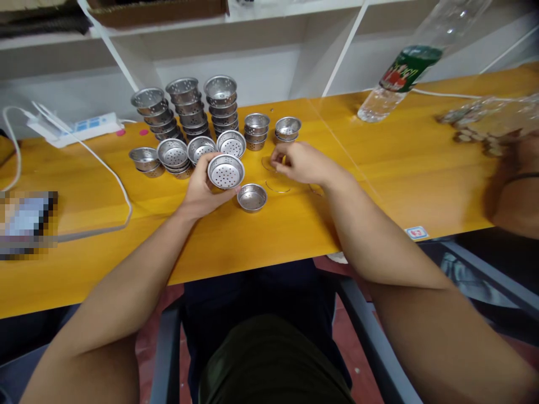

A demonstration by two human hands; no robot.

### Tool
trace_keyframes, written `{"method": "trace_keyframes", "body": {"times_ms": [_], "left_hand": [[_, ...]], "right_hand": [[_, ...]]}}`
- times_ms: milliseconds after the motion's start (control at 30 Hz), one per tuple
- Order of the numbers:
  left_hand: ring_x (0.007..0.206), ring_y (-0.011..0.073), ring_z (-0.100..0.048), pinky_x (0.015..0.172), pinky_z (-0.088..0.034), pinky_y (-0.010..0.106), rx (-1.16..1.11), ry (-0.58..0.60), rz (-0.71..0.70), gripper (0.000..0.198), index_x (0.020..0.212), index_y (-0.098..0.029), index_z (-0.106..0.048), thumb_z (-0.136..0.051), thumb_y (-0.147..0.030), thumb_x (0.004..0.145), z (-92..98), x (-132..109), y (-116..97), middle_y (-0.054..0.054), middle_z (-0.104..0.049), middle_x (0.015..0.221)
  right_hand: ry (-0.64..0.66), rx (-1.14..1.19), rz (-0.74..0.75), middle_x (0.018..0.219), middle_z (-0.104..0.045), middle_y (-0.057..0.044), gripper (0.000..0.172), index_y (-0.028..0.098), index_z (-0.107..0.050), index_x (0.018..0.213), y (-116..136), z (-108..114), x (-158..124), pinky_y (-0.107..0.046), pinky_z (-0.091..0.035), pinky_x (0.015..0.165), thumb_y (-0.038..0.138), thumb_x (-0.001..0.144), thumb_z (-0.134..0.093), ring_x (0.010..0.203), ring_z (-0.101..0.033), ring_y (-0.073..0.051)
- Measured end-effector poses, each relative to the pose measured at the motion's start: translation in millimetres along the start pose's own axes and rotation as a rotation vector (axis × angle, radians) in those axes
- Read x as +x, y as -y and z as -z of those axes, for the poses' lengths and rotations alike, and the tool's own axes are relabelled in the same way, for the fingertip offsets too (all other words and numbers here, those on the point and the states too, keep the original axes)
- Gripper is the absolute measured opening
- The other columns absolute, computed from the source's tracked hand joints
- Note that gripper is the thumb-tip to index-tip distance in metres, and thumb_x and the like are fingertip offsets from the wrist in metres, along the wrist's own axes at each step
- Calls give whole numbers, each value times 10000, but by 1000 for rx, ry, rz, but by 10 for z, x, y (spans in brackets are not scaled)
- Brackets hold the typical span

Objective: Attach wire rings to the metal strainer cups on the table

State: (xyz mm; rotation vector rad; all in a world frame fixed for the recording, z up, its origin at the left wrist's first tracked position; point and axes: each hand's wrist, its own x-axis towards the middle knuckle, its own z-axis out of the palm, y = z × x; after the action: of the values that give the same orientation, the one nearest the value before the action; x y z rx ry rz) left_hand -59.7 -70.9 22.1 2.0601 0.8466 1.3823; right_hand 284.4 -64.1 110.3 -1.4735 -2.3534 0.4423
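Observation:
My left hand [201, 193] is closed around the rim and side of a perforated metal filter basket [226, 171], raised above the table with its hollow side facing me. Just below it, a single filter basket [251, 198] rests upright on the tabletop. My right hand [297, 161] has thumb and fingers pinched low over the table, at a thin curved wire [265, 164] that meets the fingertips. Another thin curved wire [278, 191] lies in front of that hand, and a reddish wire piece [315, 191] lies near the wrist.
Tall stacks of baskets [221, 92] stand at the back, with shorter stacks [173, 154] before them. A short stack [288, 128] sits behind my right hand. A power strip [84, 129], a phone [27, 221] and a water bottle [400, 73] flank them. Another person's arm [520, 191] is at right.

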Motion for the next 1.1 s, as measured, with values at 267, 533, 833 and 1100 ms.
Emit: {"method": "trace_keyframes", "body": {"times_ms": [267,533,833,1100], "left_hand": [[1420,366,-874,1222,-779,528,69,-30,-102,991,1687,-324,-616,-1147,-700,939,19,14,0,120,-805,1577],[1423,373,-873,1256,-768,556,103,-37,-108,1031,1669,-321,-629,-1174,-743,902,2,25,-37,116,-819,1570],[1417,385,-872,1287,-757,607,123,-76,-150,1092,1662,-333,-616,-1214,-763,856,6,55,-25,109,-819,1547],[1421,389,-863,1256,-754,602,122,-60,-178,1139,1677,-349,-603,-1233,-769,827,-24,54,-46,109,-797,1564]], "right_hand": [[116,-175,-165,1383,-985,-201,265,178,-971,1318,-34,-50,68,-454,-668,1033,164,1134,-781,1211,-920,-394],[188,-343,-252,1556,-938,-261,378,142,-953,1469,244,-153,122,-441,-667,1081,193,1224,-670,1415,-907,-447],[343,-543,-191,1648,-870,-352,488,49,-881,1616,562,-78,92,-465,-652,1090,132,1229,-597,1525,-873,-502],[460,-553,-188,1434,-952,-284,353,91,-925,1465,514,89,-23,-400,-528,865,120,1190,-705,1299,-929,-430]]}}
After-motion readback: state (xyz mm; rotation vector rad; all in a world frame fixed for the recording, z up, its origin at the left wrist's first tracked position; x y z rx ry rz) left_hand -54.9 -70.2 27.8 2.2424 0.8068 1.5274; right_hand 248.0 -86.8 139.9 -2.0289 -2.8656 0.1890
